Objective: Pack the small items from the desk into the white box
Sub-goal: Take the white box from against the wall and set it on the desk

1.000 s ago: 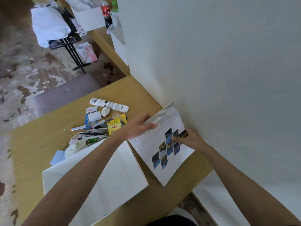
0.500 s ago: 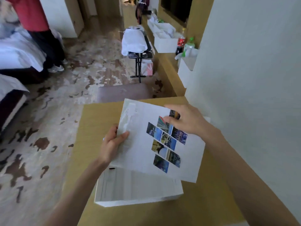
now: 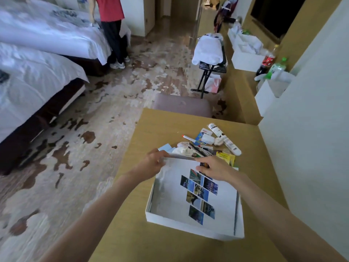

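The white box (image 3: 188,226) lies open on the wooden desk (image 3: 156,127). Inside it rests a flat white sheet printed with small photos (image 3: 223,201), its far edge slightly raised. My left hand (image 3: 154,163) pinches the sheet's far left corner. My right hand (image 3: 215,168) grips the far edge, fingers spread over the top photos. Just beyond the box lies a pile of small items: a white tube (image 3: 224,138), an orange-capped marker (image 3: 188,138), a yellow packet (image 3: 225,157), a round white case (image 3: 184,147) and cards.
A padded chair (image 3: 182,104) stands at the desk's far edge. The white wall (image 3: 302,148) runs along the right. Beds fill the left, with a person in a red top (image 3: 111,25) beside them. A folding rack with towels (image 3: 209,50) and bottles (image 3: 266,61) are further back.
Both hands carried the printed sheet from the wall side of the desk, over the white box, and lowered it into the box. My view swung up toward the room.
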A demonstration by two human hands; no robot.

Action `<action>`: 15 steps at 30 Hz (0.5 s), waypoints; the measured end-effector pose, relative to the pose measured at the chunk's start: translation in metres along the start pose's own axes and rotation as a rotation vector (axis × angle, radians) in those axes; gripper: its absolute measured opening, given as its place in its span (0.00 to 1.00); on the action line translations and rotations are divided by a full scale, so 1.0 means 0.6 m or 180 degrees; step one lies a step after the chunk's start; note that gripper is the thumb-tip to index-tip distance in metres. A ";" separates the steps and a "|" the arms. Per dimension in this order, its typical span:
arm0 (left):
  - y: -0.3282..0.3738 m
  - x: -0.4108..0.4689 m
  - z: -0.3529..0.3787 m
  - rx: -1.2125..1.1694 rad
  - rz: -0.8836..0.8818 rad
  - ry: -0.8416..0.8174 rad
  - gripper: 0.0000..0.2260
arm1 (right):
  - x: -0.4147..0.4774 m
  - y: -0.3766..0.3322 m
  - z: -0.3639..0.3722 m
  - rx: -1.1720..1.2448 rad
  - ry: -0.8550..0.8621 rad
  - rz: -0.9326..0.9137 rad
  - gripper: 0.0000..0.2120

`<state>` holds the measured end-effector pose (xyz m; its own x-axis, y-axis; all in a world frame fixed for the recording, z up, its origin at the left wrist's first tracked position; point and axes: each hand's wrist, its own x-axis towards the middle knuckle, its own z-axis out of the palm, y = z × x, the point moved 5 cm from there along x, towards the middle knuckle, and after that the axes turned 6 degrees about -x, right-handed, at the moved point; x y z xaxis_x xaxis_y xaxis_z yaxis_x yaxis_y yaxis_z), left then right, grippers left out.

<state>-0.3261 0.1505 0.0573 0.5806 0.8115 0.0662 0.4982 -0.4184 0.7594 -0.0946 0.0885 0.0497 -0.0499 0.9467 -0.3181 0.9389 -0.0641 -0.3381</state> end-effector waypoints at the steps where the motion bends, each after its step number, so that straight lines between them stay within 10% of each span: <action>1: 0.000 0.002 0.009 0.0105 0.0124 -0.0079 0.14 | -0.003 0.008 0.016 0.0011 -0.0072 0.0041 0.21; 4: -0.006 0.008 0.039 0.1006 0.0399 -0.0272 0.13 | -0.015 0.024 0.064 -0.0140 -0.0211 0.0050 0.14; 9: -0.006 0.007 0.089 0.2200 0.0807 -0.0433 0.21 | -0.019 0.034 0.110 -0.0960 0.0404 -0.0005 0.34; 15: -0.019 0.012 0.144 0.2925 0.0913 -0.1181 0.19 | -0.038 0.043 0.129 -0.1116 0.0905 -0.0057 0.35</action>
<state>-0.2721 0.1257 -0.0065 0.8397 0.5203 -0.1553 0.5191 -0.8532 -0.0516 -0.0953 0.0407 -0.0204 -0.0177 0.9989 -0.0425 0.9998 0.0175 -0.0053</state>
